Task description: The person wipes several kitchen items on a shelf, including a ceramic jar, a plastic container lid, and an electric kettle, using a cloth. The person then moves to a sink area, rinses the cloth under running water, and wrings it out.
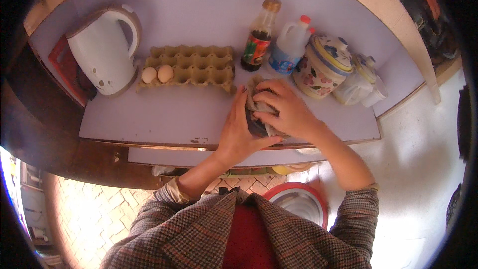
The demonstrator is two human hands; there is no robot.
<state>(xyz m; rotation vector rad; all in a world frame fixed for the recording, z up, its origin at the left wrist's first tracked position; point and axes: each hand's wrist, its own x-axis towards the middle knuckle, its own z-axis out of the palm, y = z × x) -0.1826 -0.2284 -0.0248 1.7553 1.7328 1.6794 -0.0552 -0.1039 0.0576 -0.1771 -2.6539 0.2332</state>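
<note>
Over the shelf's front part, my left hand (pixel 236 123) is wrapped round the left side of a dark, rounded container (pixel 257 127), perhaps a jar. A crumpled greyish cloth (pixel 257 105) lies over it, and the bent fingers of my right hand (pixel 284 109) press into the cloth. Between them, the hands and cloth hide most of the container. Just behind my hands stands a sauce bottle (pixel 257 46) with a gold cap and dark liquid. Left of that lies a cardboard egg tray (pixel 198 65) with two eggs (pixel 157 74) at its left end.
A white enamel pitcher (pixel 102 52) stands at the left beside a red object (pixel 67 69). At the right are a red-capped white jug (pixel 288 50), a flowered ceramic jar (pixel 321 69) and a bagged lidded jar (pixel 354 87). Below sits a red-rimmed basin (pixel 324 203).
</note>
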